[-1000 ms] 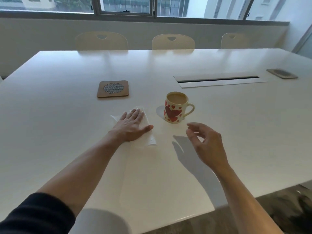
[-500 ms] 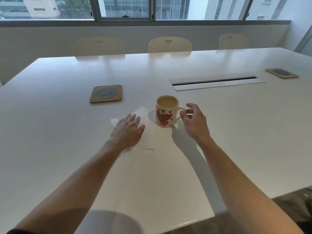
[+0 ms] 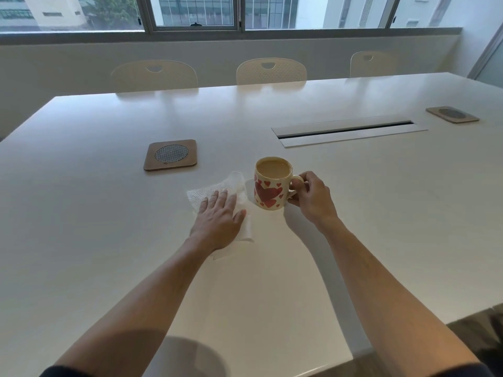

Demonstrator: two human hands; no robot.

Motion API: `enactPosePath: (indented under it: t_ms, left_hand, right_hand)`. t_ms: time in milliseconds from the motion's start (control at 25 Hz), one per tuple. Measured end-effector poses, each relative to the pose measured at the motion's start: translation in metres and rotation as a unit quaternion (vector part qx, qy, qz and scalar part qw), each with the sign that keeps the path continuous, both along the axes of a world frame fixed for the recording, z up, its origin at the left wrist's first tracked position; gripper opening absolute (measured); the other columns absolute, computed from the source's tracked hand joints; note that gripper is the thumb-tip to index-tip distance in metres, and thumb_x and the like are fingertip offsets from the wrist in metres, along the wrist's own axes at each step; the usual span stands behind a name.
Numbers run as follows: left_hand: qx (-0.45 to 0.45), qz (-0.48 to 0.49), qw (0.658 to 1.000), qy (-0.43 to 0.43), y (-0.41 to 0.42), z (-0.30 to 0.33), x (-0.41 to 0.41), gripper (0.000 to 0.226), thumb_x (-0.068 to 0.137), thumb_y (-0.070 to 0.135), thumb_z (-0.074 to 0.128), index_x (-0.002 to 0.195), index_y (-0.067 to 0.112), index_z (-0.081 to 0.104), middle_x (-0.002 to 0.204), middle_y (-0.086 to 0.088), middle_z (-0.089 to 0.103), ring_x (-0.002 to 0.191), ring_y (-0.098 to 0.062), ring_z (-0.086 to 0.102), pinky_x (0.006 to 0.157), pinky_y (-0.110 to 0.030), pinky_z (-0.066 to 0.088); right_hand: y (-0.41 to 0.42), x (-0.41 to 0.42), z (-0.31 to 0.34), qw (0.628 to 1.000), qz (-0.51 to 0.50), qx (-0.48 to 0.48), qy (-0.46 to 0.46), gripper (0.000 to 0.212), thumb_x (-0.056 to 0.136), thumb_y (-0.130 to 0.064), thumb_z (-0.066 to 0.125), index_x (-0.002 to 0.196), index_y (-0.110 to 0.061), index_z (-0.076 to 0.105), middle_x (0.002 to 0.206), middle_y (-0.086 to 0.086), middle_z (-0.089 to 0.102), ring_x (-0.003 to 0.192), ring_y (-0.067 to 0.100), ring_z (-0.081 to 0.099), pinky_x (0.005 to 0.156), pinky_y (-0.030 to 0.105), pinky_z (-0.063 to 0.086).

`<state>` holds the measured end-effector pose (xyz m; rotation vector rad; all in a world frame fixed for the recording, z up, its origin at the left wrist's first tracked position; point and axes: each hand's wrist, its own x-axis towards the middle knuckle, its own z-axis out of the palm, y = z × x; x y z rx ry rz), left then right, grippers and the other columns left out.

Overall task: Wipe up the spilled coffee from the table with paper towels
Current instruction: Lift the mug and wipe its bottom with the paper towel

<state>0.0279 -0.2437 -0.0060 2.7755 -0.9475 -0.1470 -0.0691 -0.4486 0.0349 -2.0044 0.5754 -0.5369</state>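
Two bare forearms reached forward over the white table (image 3: 109,240). Left hand (image 3: 217,216) lay flat, fingers straight and together, pressing on a white paper towel (image 3: 234,186) spread on the tabletop; the towel's far edge was crumpled and slightly raised. Right hand (image 3: 313,197) was curled round the handle of a mug (image 3: 270,187), fingers through and about the loop. Mug stood upright on the table, just right of the towel, cream with red hearts, holding pale coffee near the rim. No spill could be made out on the surface. Beyond, to the left, lay a brown coaster (image 3: 171,155); to the right, a cable slot (image 3: 348,130) and a second coaster (image 3: 452,114). Three chairs (image 3: 271,70) stood at the far edge beneath windows.
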Motion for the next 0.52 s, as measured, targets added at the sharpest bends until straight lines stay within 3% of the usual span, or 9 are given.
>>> enactPosePath:
  t_ms: [200,360,440,520]
  left_hand:
    - [-0.030,-0.004,0.999,0.011,0.000,-0.001,0.004,0.058,0.102,0.044,0.022,0.155,0.019,0.015,0.164,-0.009,0.008,0.151,-0.023,-0.001,0.122,-0.041,-0.003]
    - [-0.111,0.005,0.994,0.020,-0.001,0.001,0.008,0.047,0.103,0.030,0.030,0.148,0.018,0.036,0.160,-0.011,0.024,0.150,-0.024,0.013,0.121,-0.037,0.004]
    - [-0.187,0.026,0.981,0.038,-0.002,0.005,0.007,0.040,0.102,0.023,0.034,0.136,0.014,0.052,0.151,-0.013,0.041,0.144,-0.027,0.028,0.118,-0.037,0.014]
    - [-0.278,0.072,0.955,0.076,-0.004,0.010,0.009,0.033,0.100,0.021,0.038,0.120,0.014,0.063,0.127,-0.013,0.060,0.124,-0.032,0.048,0.106,-0.042,0.033]
  right_hand:
    - [0.001,0.001,-0.005,0.999,-0.013,0.033,-0.027,0.016,0.102,-0.020,0.052,0.098,-0.005,0.056,0.099,0.014,0.071,0.088,0.026,0.073,0.075,0.044,0.063]
    - [0.005,-0.001,-0.007,0.998,-0.027,0.038,-0.036,0.014,0.101,-0.018,0.053,0.099,-0.004,0.058,0.098,0.014,0.071,0.087,0.025,0.074,0.074,0.043,0.064]
    - [0.007,-0.002,-0.005,0.998,-0.033,0.031,-0.043,0.014,0.101,-0.018,0.054,0.099,-0.005,0.058,0.097,0.013,0.071,0.086,0.024,0.074,0.075,0.043,0.064]
    - [0.009,-0.003,0.003,0.997,-0.037,0.041,-0.055,0.018,0.101,-0.022,0.054,0.100,-0.004,0.058,0.096,0.012,0.072,0.086,0.022,0.074,0.075,0.039,0.064]
